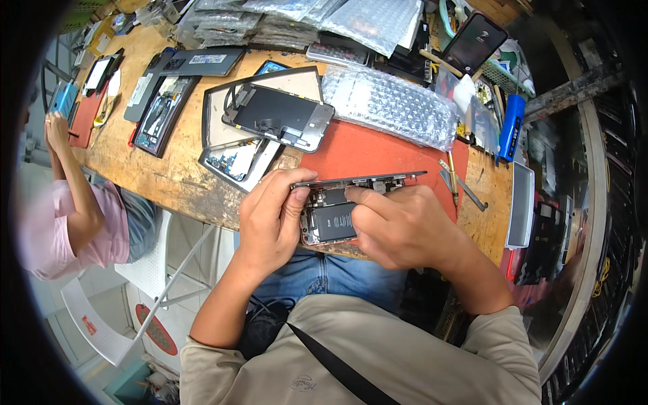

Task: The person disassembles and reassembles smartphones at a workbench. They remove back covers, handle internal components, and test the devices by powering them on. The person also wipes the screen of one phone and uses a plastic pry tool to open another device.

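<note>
so an opened phone (336, 197) is being held in two bare hands over the near edge of the wooden bench (182, 182), with its insides facing up. a dark panel (364, 180) is tilted up along the far side of it, and a black battery (332, 223) is exposed in the lower half.

the left corner is gripped by the left hand (270, 212), thumb and index finger closed narrowly around the edge of the phone and panel. the right hand (405, 226) is curled over the other side, index finger put down into the upper part of the insides. its thumb is hidden, so it can't be told whether anything small is pinched there.

just past the phone, the bench is covered by a red-orange mat (358, 148). a screwdriver (451, 177) and grey tweezers (471, 192) are laid by the mat's right side. farther up, the mat is partly covered by a bubble-wrap sheet (391, 104), and just left of that a detached phone screen (273, 113) is propped on other parts. a blue cylindrical tool (511, 128) is stood at the right.

off to the left, a co-worker in a pink top (88, 226) is seen at the same bench.
</note>
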`<state>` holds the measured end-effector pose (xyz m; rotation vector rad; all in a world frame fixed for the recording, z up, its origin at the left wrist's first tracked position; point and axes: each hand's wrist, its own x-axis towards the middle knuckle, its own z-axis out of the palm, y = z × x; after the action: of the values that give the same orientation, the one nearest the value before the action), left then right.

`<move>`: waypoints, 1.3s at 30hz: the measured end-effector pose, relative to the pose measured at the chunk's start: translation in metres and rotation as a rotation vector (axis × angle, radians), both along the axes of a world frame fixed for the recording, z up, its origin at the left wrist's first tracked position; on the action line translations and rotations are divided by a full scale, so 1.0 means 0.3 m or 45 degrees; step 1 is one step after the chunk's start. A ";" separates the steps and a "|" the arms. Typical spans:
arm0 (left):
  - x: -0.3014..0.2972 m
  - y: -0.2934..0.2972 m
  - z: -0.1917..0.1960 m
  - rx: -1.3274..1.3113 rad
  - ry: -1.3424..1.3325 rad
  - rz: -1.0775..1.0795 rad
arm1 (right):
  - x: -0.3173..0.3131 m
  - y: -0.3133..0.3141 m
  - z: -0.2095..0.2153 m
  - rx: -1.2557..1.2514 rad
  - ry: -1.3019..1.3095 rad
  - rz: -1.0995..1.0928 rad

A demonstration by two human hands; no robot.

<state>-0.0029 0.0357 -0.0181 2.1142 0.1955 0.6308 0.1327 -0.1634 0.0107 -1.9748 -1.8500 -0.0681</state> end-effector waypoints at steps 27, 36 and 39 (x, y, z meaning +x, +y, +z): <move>-0.013 0.013 -0.012 -0.021 0.004 0.023 | 0.049 -0.024 -0.006 0.686 0.232 0.112; -0.021 0.011 -0.005 -0.080 0.008 0.045 | 0.006 0.008 -0.024 0.443 0.313 0.243; -0.013 0.013 -0.021 -0.038 -0.034 0.048 | -0.039 0.012 -0.038 0.157 0.231 0.273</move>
<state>-0.0069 0.0397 -0.0244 2.0763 0.2292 0.6740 0.1212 -0.1597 -0.0006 -1.6341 -1.8788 0.0586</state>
